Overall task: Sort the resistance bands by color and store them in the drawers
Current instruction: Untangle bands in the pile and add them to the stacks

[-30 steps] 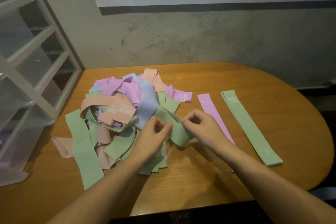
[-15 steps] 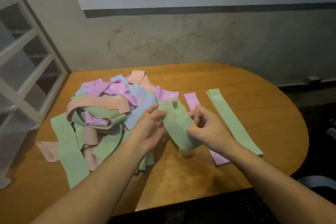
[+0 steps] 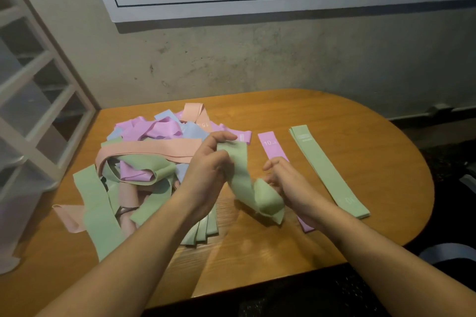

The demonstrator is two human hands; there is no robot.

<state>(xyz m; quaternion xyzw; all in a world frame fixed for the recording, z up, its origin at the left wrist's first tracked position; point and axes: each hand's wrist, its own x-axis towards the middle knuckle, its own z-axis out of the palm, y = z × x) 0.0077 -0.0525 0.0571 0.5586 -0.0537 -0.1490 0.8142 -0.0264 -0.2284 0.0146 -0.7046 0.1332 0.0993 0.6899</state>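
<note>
Band in my hands (image 3: 242, 177): plain pale green.
Pile by my left hand (image 3: 144, 162): green, lilac, peach and light blue bands, all mixed.
Flat band just past my right hand (image 3: 273, 145): lilac, white "10" print.
Flat bands further right (image 3: 327, 170): pale green (faint white lettering, unreadable).
Table (image 3: 360, 136): orange-brown wood grain.
Drawer frame (image 3: 43, 113): white, clear fronts.

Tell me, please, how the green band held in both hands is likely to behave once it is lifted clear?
The green fabric resistance band will probably flop: it already sags and folds between the left hand and right hand. It looks light, being thin and flat. It seems unlikely to slip, given its cloth-like surface.
</note>
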